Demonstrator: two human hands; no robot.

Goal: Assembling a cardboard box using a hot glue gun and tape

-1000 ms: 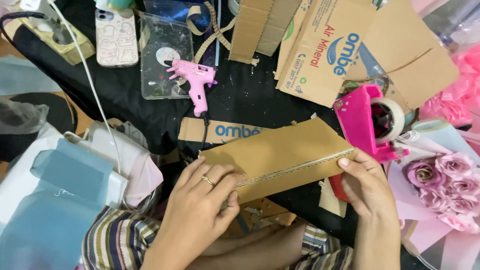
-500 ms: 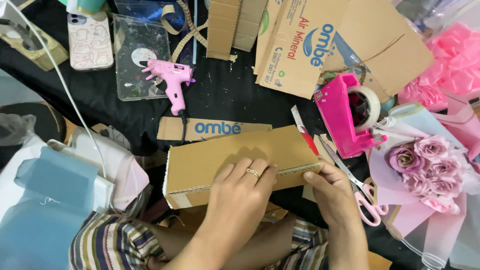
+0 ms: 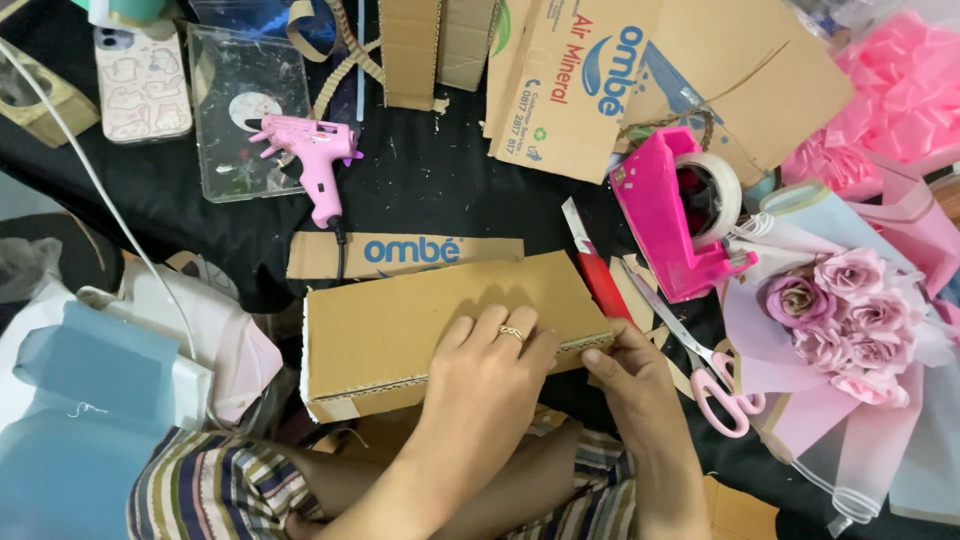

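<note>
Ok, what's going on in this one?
A person seated at a cluttered black table presses the left hand flat on a long cardboard box, while the right hand pinches its lower right edge. A pink glue gun, a pink tape dispenser, scissors and a bouquet of pink roses lie around it.

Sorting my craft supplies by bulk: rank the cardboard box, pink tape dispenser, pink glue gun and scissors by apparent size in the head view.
1. Cardboard box
2. Pink tape dispenser
3. Pink glue gun and scissors: too alike to rank.
</note>
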